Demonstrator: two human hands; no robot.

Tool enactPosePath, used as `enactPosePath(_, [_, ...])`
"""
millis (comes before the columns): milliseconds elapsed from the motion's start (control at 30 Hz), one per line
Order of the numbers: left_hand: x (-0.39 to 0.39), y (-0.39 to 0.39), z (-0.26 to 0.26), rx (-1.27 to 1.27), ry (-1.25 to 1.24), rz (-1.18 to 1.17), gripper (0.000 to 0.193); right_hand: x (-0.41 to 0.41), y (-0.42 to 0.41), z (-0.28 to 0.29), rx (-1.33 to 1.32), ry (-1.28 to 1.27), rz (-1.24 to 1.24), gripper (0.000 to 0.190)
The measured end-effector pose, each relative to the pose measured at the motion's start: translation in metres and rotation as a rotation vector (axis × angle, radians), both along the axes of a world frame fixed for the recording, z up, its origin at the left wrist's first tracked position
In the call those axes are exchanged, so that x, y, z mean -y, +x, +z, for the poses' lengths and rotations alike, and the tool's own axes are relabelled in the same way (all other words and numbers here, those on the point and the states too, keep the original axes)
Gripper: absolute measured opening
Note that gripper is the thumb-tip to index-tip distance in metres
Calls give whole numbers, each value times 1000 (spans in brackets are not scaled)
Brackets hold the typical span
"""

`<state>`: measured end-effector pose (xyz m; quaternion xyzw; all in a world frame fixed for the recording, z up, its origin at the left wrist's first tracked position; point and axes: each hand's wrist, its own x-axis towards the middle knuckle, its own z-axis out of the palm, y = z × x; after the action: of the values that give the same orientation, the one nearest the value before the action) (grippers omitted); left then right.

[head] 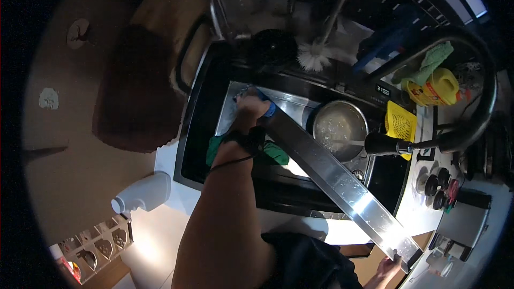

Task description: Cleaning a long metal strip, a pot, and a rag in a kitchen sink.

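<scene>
A long stainless steel tray-like channel [339, 180] lies diagonally across the black sink [277, 196], wet and shiny. At its far end my left hand [253, 106] grips a blue scrubbing cloth [268, 108] against the metal; the fingers are partly hidden. My right hand [387, 267] holds the channel's near end beyond the sink's front edge, at the lower right. A round metal pot [341, 128] stands in the sink, with water running into it from the black faucet head [377, 144]. Green cloth [276, 153] shows below my left wrist.
A yellow perforated basket [401, 126] and a yellow bottle [439, 88] stand right of the sink. Behind it is a white-bristled brush [315, 55]. A white plastic jug [144, 194] lies at the left. Small black-capped jars [437, 188] stand at the right.
</scene>
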<state>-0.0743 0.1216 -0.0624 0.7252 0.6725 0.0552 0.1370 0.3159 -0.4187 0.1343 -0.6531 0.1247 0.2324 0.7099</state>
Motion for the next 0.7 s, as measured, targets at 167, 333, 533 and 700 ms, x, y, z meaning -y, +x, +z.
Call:
enactPosePath(167, [12,17,9,27,236,107,47,-29,-27,18,53,-62,-15,28])
enactPosePath(333, [48,43,26,55,94,65,45,-22,-19,18,110,13,-3,25])
enactPosePath(533, [149,114,103,310,6,-212,46,-43,-33,26,52,100,-138,28])
enactPosePath(700, [233,156,168,362,-160,-472,45,-58,-37,30,132,87,-21,27])
